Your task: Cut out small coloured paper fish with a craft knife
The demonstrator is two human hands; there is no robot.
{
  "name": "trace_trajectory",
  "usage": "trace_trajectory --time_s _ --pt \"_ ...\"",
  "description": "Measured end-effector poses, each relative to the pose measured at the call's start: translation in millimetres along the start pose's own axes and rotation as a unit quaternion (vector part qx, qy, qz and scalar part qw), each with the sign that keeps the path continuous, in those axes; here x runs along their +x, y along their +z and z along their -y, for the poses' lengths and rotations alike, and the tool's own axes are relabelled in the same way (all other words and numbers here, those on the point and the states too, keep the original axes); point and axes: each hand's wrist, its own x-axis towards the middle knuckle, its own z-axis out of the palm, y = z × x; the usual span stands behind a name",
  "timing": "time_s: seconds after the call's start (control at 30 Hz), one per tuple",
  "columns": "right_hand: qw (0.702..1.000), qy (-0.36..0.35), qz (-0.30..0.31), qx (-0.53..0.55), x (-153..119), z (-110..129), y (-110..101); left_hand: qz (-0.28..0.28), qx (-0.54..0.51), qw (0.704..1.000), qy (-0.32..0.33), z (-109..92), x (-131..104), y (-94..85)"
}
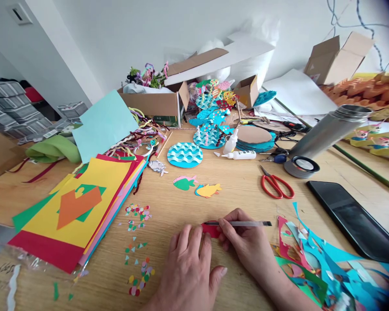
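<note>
My right hand (243, 235) pinches a dark-tipped pen (251, 223), held nearly level with its tip at a small red paper piece (211, 229). Flat on the table, with fingertips at the red piece's left edge, lies my left hand (191, 263); its thumb is spread away. Both hands partly cover the red piece, so its full outline is hidden. Just beyond them are paper fish: a green fish (184, 183) over a pink one, and a yellow fish (209, 190) over a blue one. A black-and-white patterned fish (158, 167) lies farther left.
Red-handled scissors (276, 185), a phone (353, 216) and a steel flask (330, 129) stand or lie at right, near paper scraps (330, 259). Coloured paper sheets (106, 177) and small confetti (142, 276) are left. Behind are a wavy blue disc (184, 154) and glue bottles (241, 154).
</note>
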Motion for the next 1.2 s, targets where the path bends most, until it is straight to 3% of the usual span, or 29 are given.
trace_trajectory --time_s 0.33,0.7,1.2 --pt "1.0 0.004 0.001 0.012 0.4 2.0 -2.2 0.014 -0.02 1.0 -0.013 0.3 -0.6 0.4" --pt "0.998 -0.015 -0.053 0.012 -4.1 7.3 -2.1 0.014 -0.045 0.998 -0.034 -0.8 0.8 -1.5" --pt "1.0 0.017 -0.001 -0.016 -2.2 3.1 0.0 0.017 -0.043 0.998 -0.037 -1.8 0.4 0.4"
